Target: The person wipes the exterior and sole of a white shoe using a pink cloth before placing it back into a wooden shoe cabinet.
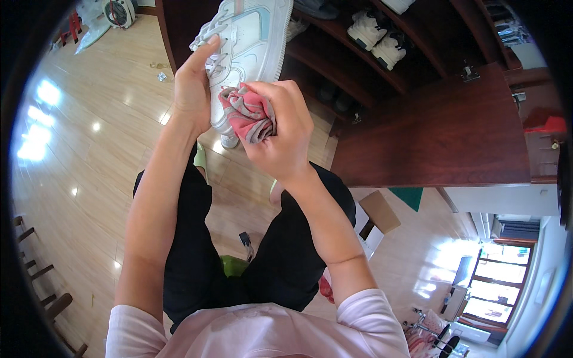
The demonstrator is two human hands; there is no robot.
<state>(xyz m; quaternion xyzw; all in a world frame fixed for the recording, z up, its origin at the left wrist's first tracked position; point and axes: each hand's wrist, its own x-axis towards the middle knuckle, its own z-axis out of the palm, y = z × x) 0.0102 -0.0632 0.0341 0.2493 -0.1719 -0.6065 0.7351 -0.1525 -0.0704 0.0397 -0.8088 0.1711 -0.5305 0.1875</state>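
A white sneaker point(253, 51) with white laces and pale blue panels is held up at the top of the view. My left hand point(194, 92) grips it along the laced side, thumb over the laces. Bunched in the closed fingers of my right hand point(287, 128) is a pink and grey cloth point(246, 114). The cloth lies against the sneaker's lower part and hides some of it. Just below, a small white rounded piece shows; I cannot tell whether it belongs to this sneaker.
To the right stands a dark reddish-brown shoe cabinet with its door point(430, 128) hanging open; white shoes point(377, 40) sit on a shelf. A cardboard box point(381, 212) is by my right leg. Something green point(233, 265) shows between my thighs. A fan point(119, 12) stands far left.
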